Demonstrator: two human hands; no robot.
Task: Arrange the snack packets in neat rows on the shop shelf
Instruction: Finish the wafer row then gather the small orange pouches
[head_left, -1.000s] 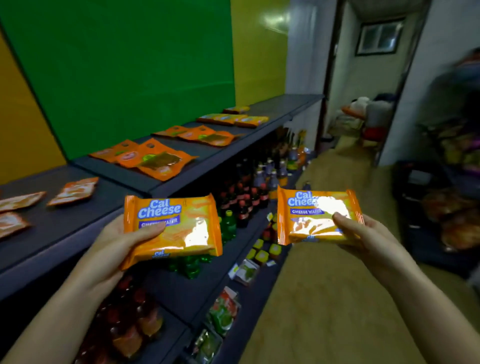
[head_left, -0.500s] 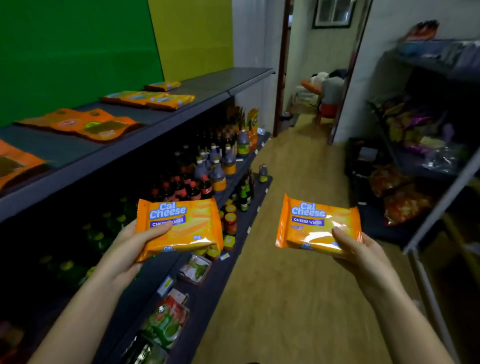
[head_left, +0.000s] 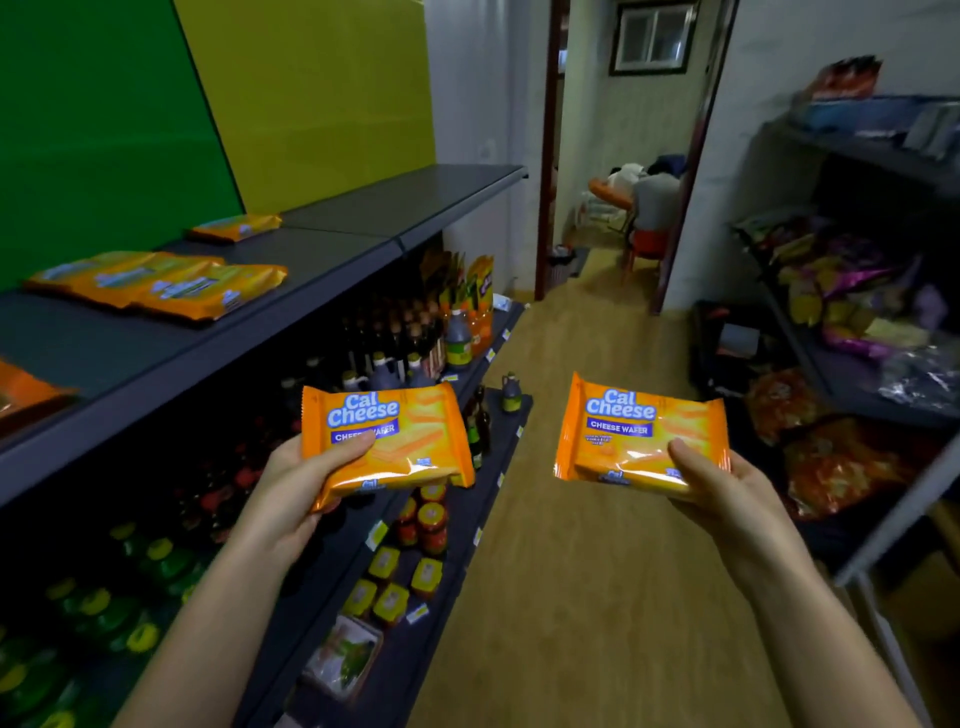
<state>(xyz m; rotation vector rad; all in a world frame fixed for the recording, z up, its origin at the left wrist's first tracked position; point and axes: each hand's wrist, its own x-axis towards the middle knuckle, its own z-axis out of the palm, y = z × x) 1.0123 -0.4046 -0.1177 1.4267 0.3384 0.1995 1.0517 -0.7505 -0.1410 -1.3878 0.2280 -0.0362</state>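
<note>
left hand (head_left: 291, 488) clamps packet A (head_left: 387, 439), right hand (head_left: 727, 486) clamps packet B (head_left: 641, 434) | both face-up, long axis left-right, logo upright | shiny orange Cal Cheese wrappers

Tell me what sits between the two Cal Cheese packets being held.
In the head view, only wooden floor and the lower shelf's edge show between the left packet and the right packet.

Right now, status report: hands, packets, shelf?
Left hand holds one Cal Cheese packet, right hand another. Top shelf part-stocked, bare far end. Nothing blocking.
</note>
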